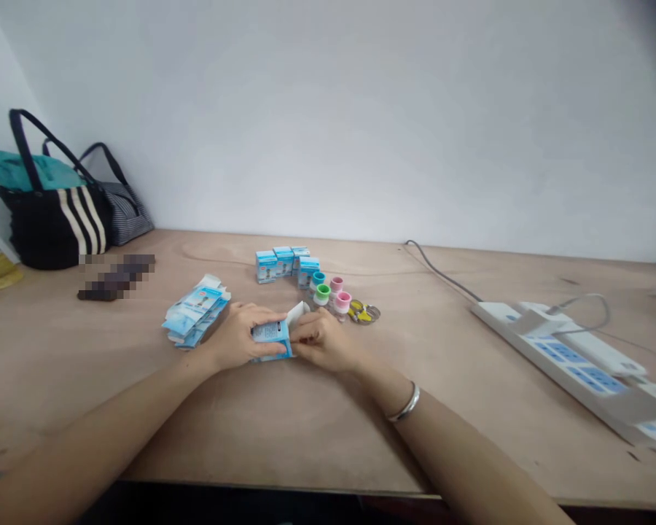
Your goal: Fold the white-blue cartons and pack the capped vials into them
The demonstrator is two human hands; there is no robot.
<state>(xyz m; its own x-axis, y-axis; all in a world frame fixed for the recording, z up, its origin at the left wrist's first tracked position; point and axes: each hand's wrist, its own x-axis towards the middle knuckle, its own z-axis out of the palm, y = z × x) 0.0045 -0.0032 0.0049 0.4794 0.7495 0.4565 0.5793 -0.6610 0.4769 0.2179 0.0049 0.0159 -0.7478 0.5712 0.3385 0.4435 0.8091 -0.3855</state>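
My left hand (243, 334) is closed around a small blue and white cardboard box (271, 332), thumb on the near side and fingers over the top. The box lies on its side, with a white flap raised at its right end. At that end are the bent fingers of my right hand (323, 340); whether they pinch a flap or something else is hidden. Left of my left hand lies a pile of flattened blue boxes (200, 306). Just behind my right hand stand several small bottles with blue, green and pink tops (322, 293), beside yellow-handled scissors (364, 313).
Several closed blue boxes (266, 267) stand farther back on the wooden table (442, 408). White power strips (557, 357) with a grey cable (442, 270) lie at right. A black bag (44, 226), a striped bag (125, 211) and a blurred dark object (117, 277) are at left.
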